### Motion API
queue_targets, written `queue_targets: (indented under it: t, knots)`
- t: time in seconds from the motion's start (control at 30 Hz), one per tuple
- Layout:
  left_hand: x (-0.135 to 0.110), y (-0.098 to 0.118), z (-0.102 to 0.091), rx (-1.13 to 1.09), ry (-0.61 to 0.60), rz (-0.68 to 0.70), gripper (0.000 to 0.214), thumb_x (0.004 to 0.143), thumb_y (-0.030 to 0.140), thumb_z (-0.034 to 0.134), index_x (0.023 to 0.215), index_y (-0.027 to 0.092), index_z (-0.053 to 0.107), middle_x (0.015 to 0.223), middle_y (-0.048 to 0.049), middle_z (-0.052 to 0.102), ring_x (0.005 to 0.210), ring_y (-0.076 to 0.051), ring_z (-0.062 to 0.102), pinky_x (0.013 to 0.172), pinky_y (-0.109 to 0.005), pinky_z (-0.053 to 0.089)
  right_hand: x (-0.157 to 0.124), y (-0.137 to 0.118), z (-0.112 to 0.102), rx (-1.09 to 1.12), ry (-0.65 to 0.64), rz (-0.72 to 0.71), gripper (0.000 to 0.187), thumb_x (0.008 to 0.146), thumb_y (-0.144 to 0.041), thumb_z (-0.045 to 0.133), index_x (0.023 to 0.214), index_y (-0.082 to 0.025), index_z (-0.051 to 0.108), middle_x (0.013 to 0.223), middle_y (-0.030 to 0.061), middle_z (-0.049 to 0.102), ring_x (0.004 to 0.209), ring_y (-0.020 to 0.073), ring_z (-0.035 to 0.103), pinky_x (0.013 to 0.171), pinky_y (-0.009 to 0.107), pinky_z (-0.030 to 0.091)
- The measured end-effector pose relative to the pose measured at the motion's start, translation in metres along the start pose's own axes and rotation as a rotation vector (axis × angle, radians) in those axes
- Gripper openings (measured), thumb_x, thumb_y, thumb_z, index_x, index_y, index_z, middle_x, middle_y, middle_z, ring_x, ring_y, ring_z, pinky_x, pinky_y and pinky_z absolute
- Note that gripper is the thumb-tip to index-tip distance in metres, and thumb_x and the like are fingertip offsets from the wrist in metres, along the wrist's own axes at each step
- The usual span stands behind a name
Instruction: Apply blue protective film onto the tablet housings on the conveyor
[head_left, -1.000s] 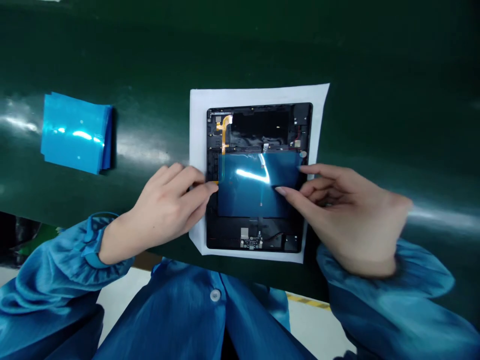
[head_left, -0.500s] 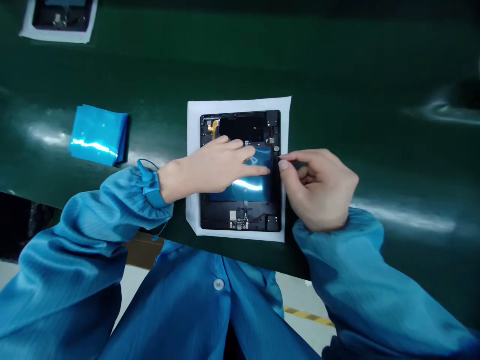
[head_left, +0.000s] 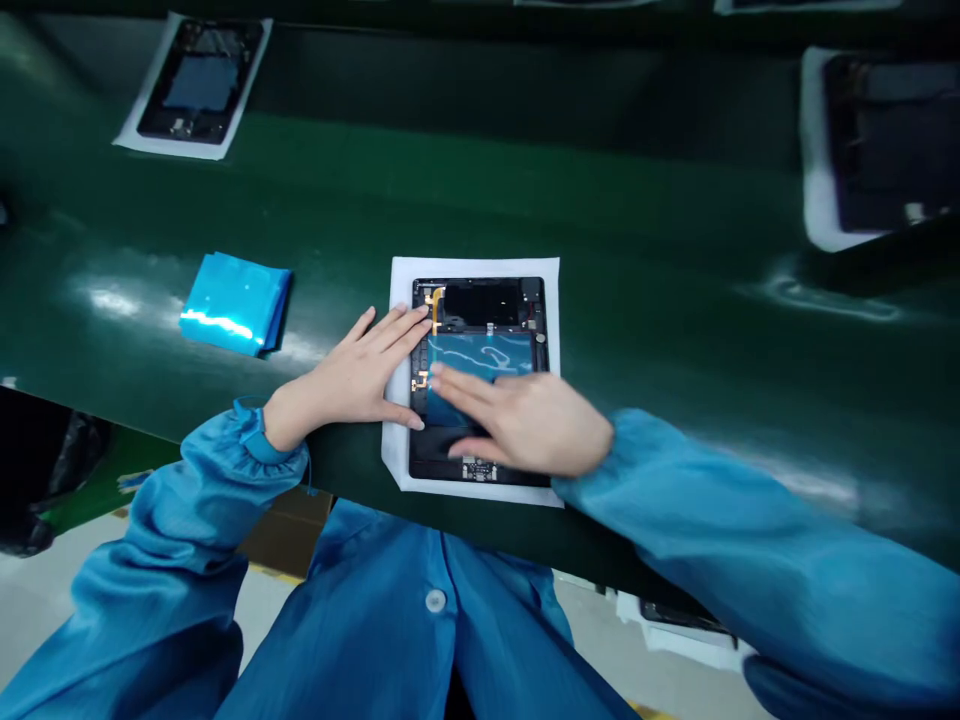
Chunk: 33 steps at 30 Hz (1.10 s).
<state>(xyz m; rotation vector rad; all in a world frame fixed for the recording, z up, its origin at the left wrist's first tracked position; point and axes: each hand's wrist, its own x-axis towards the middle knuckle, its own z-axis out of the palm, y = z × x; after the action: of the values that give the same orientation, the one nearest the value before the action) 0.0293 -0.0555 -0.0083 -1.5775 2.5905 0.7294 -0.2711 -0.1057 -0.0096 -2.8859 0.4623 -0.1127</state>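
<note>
Both hands had moved since the earlier frame: the left hand (head_left: pixel 360 378) from over the blue film (head_left: pixel 517 350) to the left margin of the opened device (head_left: pixel 480 303), the right hand (head_left: pixel 536 420) from the device's right edge to across the film. In the head view, the left hand was open, fingers spread at the device's left edge; the right, slightly blurred, was open too, fingers extended, tips at the film's left side, gripping nothing visible. The film lay over the device's middle, the device on a white sheet (head_left: pixel 397 455) on the counter (head_left: pixel 637 250). Working well seemed to call for light, even pressure, a steady left hand, and care near the orange ribbon cable (head_left: pixel 436 312).
</note>
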Motion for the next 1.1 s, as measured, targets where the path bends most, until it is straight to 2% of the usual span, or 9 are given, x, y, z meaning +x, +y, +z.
queue_targets:
  t: [0.27,0.37,0.5,0.63,0.7,0.8,0.9,1.03,1.1]
  knots:
    - [0.001,-0.003,0.001,-0.017,0.006,0.001,0.134,0.092,0.094,0.072,0.187,0.016,0.017,0.195,-0.0228,0.016,0.184,-0.044,0.015,0.149,-0.069,0.015,-0.011,0.006,0.002,0.005,0.012,0.135,0.066,0.117,-0.064,0.054,0.168,-0.023,0.065,0.171,0.0103,0.063,0.079,0.0246,0.082,0.065,0.041,0.06]
    - [0.001,-0.004,0.002,-0.031,0.012,0.012,0.136,0.09,0.097,0.07,0.187,0.017,0.018,0.194,-0.0226,0.016,0.183,-0.045,0.016,0.149,-0.07,0.015,-0.03,0.012,0.001,-0.028,-0.013,0.117,0.068,0.118,-0.066,0.051,0.167,-0.022,0.065,0.171,0.0087,0.064,0.079,0.0239,0.083,0.066,0.041,0.064]
    - [-0.001,-0.003,0.002,-0.035,0.017,0.001,0.136,0.089,0.098,0.07,0.187,0.017,0.021,0.194,-0.0223,0.017,0.183,-0.045,0.017,0.149,-0.07,0.017,-0.064,0.016,-0.003,-0.074,0.043,0.251,0.067,0.118,-0.064,0.053,0.167,-0.02,0.066,0.167,0.0125,0.067,0.081,0.025,0.085,0.065,0.04,0.064]
    - [0.0,0.004,-0.012,0.005,-0.002,-0.03,0.132,0.089,0.086,0.082,0.184,0.013,0.028,0.192,-0.0258,0.024,0.181,-0.048,0.026,0.147,-0.072,0.024,-0.083,0.018,-0.006,0.018,0.033,0.064,0.058,0.119,-0.061,0.052,0.159,-0.024,0.073,0.162,0.0088,0.072,0.081,0.0205,0.084,0.069,0.035,0.064]
    - [0.01,0.011,-0.027,0.036,-0.011,-0.054,0.108,0.096,0.073,0.082,0.178,0.015,0.044,0.186,-0.0248,0.042,0.173,-0.047,0.043,0.142,-0.069,0.036,-0.078,0.022,-0.007,0.014,0.033,0.059,0.057,0.12,-0.06,0.051,0.16,-0.025,0.073,0.161,0.0076,0.073,0.083,0.0204,0.085,0.068,0.035,0.064]
    - [0.045,0.025,-0.05,0.099,0.096,-0.164,0.051,0.114,0.047,0.062,0.154,0.016,0.069,0.158,-0.0202,0.072,0.146,-0.039,0.07,0.126,-0.058,0.053,-0.062,0.031,-0.008,-0.043,0.046,0.165,0.06,0.118,-0.059,0.055,0.163,-0.022,0.07,0.164,0.0093,0.07,0.094,0.0258,0.087,0.07,0.037,0.066]
    - [0.087,0.037,-0.059,0.185,0.241,-0.275,0.042,0.115,0.031,0.056,0.151,0.011,0.068,0.155,-0.0232,0.07,0.144,-0.039,0.067,0.123,-0.056,0.052,-0.065,0.025,-0.009,-0.027,0.063,0.158,0.056,0.117,-0.056,0.059,0.157,-0.019,0.075,0.162,0.0117,0.072,0.095,0.0281,0.088,0.072,0.04,0.069]
    - [0.118,0.031,-0.055,0.191,0.154,-0.236,0.036,0.114,0.026,0.059,0.144,0.011,0.071,0.148,-0.0218,0.07,0.142,-0.038,0.066,0.12,-0.051,0.053,-0.1,-0.005,-0.004,0.08,0.133,0.042,0.042,0.118,-0.045,0.06,0.14,-0.019,0.084,0.146,0.0105,0.082,0.079,0.0237,0.085,0.068,0.038,0.07]
    - [0.124,0.022,-0.054,0.148,0.125,-0.199,0.034,0.114,0.024,0.055,0.14,0.011,0.073,0.14,-0.0198,0.074,0.132,-0.035,0.071,0.114,-0.047,0.055,-0.112,-0.018,0.001,0.183,0.235,0.154,0.038,0.118,-0.043,0.06,0.139,-0.022,0.083,0.139,0.0102,0.086,0.08,0.0227,0.084,0.071,0.037,0.071]
